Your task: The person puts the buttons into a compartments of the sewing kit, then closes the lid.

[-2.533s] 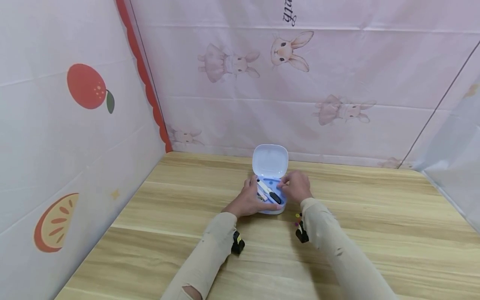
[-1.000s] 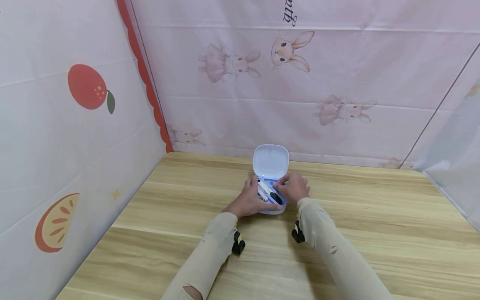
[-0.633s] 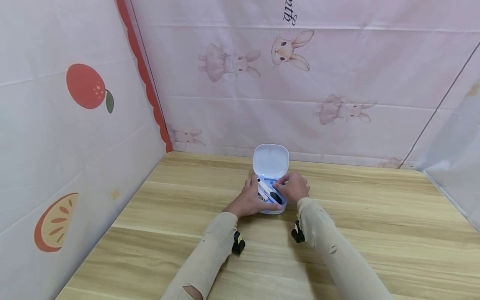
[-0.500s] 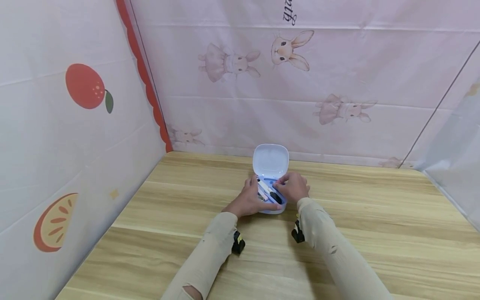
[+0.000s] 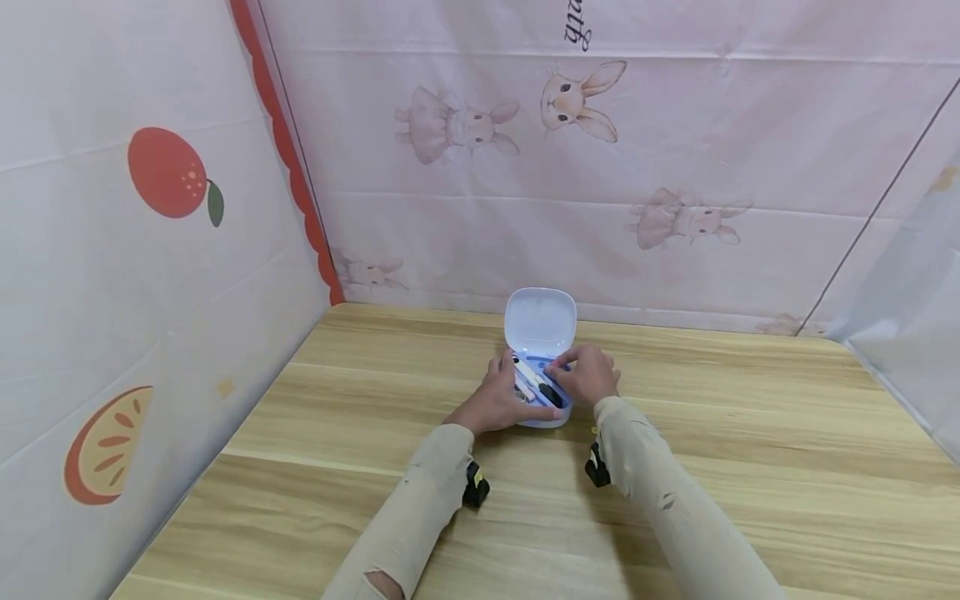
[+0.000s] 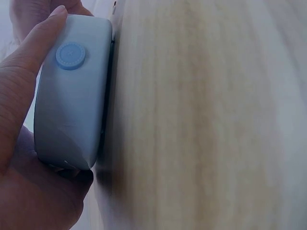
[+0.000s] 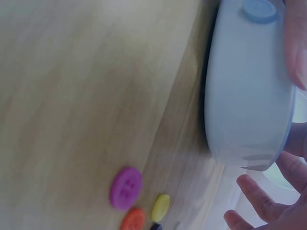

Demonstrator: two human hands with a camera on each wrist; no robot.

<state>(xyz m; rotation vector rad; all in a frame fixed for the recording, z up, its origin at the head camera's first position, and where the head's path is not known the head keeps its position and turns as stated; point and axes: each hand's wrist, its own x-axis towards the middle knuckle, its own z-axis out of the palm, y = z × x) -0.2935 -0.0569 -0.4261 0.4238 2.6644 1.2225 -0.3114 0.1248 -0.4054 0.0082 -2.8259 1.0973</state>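
Observation:
A light blue box (image 5: 546, 421) stands on the table with its lid (image 5: 540, 322) raised. Inside lie a white tool with a black end (image 5: 551, 394) and other small items. My left hand (image 5: 497, 400) grips the box from the left, its thumb along the front edge; the left wrist view shows the hand (image 6: 24, 110) around the box's side (image 6: 72, 110), near a round blue catch (image 6: 71, 56). My right hand (image 5: 590, 375) reaches over the box's right part with thumb and forefinger together; whether they pinch something is hidden. In the right wrist view its other fingers (image 7: 261, 199) are spread.
Beside the box on the wooden table (image 5: 750, 417) lie a purple button (image 7: 126, 188), an orange button (image 7: 133, 219), a yellow button (image 7: 160, 207) and a dark one. Behind the table hangs a pink cloth with rabbits (image 5: 480, 217); a white cloth with fruit stands at the left.
Since the earliest frame my right hand has moved slightly left, further over the box's inside. My left hand has kept its grip, and the box has stayed in place.

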